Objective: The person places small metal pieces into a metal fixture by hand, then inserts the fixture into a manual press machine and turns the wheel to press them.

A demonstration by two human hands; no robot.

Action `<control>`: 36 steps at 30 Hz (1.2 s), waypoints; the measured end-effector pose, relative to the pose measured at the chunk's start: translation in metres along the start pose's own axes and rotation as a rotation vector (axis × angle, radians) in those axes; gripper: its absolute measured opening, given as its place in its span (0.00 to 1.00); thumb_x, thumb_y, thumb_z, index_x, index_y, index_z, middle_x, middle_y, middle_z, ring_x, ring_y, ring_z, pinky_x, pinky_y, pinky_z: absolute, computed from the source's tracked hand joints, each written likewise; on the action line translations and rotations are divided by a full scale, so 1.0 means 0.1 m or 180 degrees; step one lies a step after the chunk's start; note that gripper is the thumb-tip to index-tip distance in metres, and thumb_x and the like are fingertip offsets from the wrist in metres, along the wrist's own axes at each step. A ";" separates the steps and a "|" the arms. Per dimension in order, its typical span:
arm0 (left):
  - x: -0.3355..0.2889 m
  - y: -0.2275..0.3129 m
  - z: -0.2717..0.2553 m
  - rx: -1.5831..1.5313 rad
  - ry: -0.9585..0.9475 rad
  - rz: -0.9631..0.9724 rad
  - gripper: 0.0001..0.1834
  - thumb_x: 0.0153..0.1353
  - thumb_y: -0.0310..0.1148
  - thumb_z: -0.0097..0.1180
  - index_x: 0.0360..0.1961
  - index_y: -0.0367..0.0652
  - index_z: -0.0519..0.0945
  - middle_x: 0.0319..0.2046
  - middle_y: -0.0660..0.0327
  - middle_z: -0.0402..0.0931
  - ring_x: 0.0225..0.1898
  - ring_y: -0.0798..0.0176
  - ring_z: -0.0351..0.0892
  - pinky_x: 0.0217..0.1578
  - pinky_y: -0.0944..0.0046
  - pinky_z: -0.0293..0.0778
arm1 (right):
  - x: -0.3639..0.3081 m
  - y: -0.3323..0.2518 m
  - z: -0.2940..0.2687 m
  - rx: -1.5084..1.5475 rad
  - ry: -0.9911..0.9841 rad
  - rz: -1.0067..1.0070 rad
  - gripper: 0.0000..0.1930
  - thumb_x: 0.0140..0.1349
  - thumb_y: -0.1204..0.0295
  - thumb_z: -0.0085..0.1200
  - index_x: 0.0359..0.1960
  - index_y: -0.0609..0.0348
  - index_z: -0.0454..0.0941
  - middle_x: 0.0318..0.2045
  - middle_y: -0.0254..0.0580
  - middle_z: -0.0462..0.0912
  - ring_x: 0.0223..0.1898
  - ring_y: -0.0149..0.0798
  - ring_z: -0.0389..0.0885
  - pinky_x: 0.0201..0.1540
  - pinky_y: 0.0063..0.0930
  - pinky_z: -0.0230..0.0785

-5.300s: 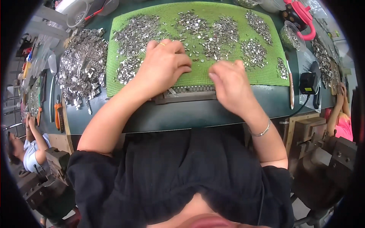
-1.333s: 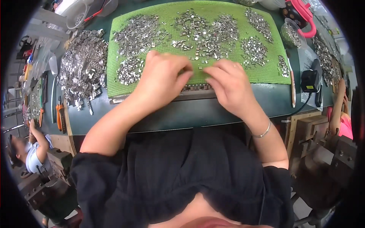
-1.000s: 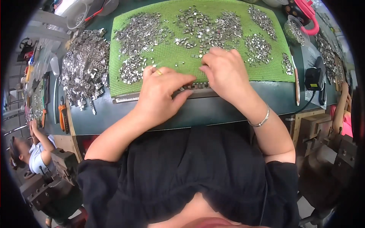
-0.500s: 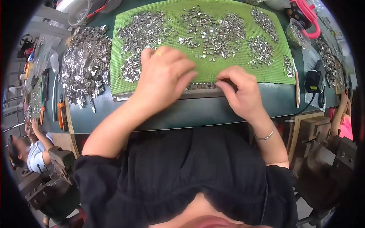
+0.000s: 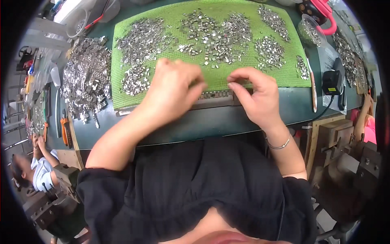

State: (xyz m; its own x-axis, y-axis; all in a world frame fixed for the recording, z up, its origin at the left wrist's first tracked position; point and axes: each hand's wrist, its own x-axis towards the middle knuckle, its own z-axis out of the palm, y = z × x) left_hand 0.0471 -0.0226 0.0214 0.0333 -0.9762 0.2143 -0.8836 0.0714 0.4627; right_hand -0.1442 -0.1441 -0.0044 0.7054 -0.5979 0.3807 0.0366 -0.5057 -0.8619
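A green mesh mat (image 5: 170,16) lies on a dark green bench, strewn with several heaps of small silver metal pieces (image 5: 215,34). Along the mat's near edge runs a narrow metal strip (image 5: 215,96) filled with a row of the pieces. My left hand (image 5: 172,95) rests knuckles-up over the strip's left part, fingers curled. My right hand (image 5: 256,95) is at the strip's right part, thumb and forefinger pinched together just above it. Whether a piece sits in either pinch is too small to tell.
A big loose pile of metal pieces (image 5: 85,81) lies left of the mat, with orange-handled pliers (image 5: 65,130) near it. A black adapter (image 5: 332,82) and cable sit at the right, a clear bowl (image 5: 310,32) behind. Another person (image 5: 36,171) sits lower left.
My left hand has drifted a little right along the strip and lifted its fingers onto the mat edge. My right hand stays at the strip's right part, now pinched.
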 end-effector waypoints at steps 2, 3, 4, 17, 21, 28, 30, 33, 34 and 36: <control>-0.10 0.12 0.02 -0.0138 0.0015 -0.0048 0.10 0.52 0.30 0.69 0.35 0.45 0.81 0.30 0.63 0.83 0.36 0.57 0.80 0.44 0.56 0.64 | 0.01 -0.01 0.00 -0.0105 -0.0138 -0.0199 0.13 0.53 0.87 0.59 0.41 0.65 0.80 0.35 0.46 0.85 0.34 0.40 0.86 0.39 0.28 0.77; -0.13 0.15 0.06 -0.0292 0.0136 -0.0121 0.11 0.51 0.29 0.69 0.36 0.46 0.82 0.29 0.65 0.82 0.36 0.58 0.80 0.44 0.55 0.62 | -0.01 -0.01 0.02 -0.0102 -0.0134 -0.0202 0.13 0.53 0.87 0.59 0.41 0.65 0.80 0.35 0.46 0.85 0.34 0.40 0.86 0.39 0.28 0.77; -0.15 0.16 0.10 -0.0448 0.0256 -0.0194 0.12 0.50 0.29 0.69 0.37 0.48 0.82 0.28 0.66 0.82 0.35 0.59 0.79 0.45 0.55 0.61 | -0.04 -0.03 0.06 -0.0081 -0.0111 -0.0146 0.15 0.53 0.87 0.59 0.43 0.64 0.79 0.38 0.47 0.84 0.35 0.40 0.87 0.39 0.29 0.78; 0.25 -0.19 0.10 0.0940 0.0509 0.0053 0.05 0.54 0.35 0.66 0.31 0.49 0.87 0.33 0.66 0.78 0.42 0.58 0.76 0.48 0.52 0.61 | -0.20 0.01 0.05 -0.0260 -0.0321 -0.0394 0.18 0.54 0.88 0.57 0.47 0.66 0.78 0.45 0.51 0.83 0.42 0.47 0.86 0.43 0.33 0.78; 0.32 -0.25 0.13 0.0840 0.0410 0.0177 0.05 0.55 0.34 0.65 0.30 0.46 0.85 0.33 0.63 0.79 0.43 0.56 0.76 0.47 0.51 0.61 | -0.20 0.00 0.07 -0.0599 -0.0292 -0.0538 0.11 0.55 0.86 0.57 0.40 0.67 0.81 0.42 0.51 0.83 0.42 0.48 0.83 0.44 0.35 0.76; 0.00 0.08 0.03 -0.0353 0.0084 -0.0030 0.06 0.53 0.29 0.67 0.30 0.43 0.80 0.29 0.62 0.83 0.34 0.55 0.80 0.45 0.57 0.66 | -0.10 -0.01 0.13 -0.0959 -0.0277 -0.0626 0.06 0.53 0.83 0.62 0.33 0.65 0.80 0.34 0.46 0.79 0.35 0.48 0.79 0.38 0.36 0.71; -0.05 0.15 0.06 -0.0396 0.0105 -0.0066 0.10 0.51 0.28 0.69 0.35 0.44 0.82 0.29 0.62 0.83 0.35 0.58 0.81 0.44 0.58 0.66 | -0.05 -0.04 0.12 -0.0841 -0.0477 -0.0306 0.05 0.51 0.79 0.63 0.30 0.63 0.80 0.30 0.44 0.77 0.34 0.51 0.76 0.41 0.41 0.69; -0.12 0.15 0.19 -0.0354 0.0414 0.0097 0.16 0.50 0.29 0.69 0.41 0.47 0.82 0.27 0.65 0.82 0.33 0.60 0.81 0.45 0.53 0.64 | 0.03 -0.05 0.02 -0.0656 -0.0876 -0.0127 0.04 0.51 0.80 0.63 0.29 0.63 0.81 0.30 0.45 0.78 0.35 0.51 0.77 0.41 0.41 0.69; -0.14 0.15 0.18 -0.0350 0.0418 0.0089 0.16 0.50 0.29 0.69 0.41 0.47 0.82 0.27 0.65 0.82 0.33 0.60 0.81 0.45 0.53 0.64 | 0.04 -0.05 0.01 -0.0629 -0.0927 -0.0040 0.04 0.51 0.79 0.63 0.29 0.63 0.81 0.29 0.45 0.78 0.36 0.51 0.77 0.41 0.41 0.69; -0.16 0.17 0.19 -0.0053 0.0454 0.0238 0.16 0.50 0.31 0.70 0.41 0.46 0.82 0.30 0.65 0.82 0.35 0.60 0.81 0.45 0.52 0.63 | 0.05 -0.04 0.01 -0.0614 -0.0946 -0.0059 0.05 0.51 0.81 0.63 0.29 0.64 0.81 0.28 0.45 0.78 0.34 0.49 0.77 0.38 0.38 0.69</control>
State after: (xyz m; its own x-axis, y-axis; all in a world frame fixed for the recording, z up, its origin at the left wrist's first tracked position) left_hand 0.0233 -0.0093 0.0096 0.0349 -0.9291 0.3682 -0.8783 0.1473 0.4549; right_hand -0.1395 -0.1446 0.0006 0.8820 -0.3947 0.2573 -0.0629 -0.6398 -0.7659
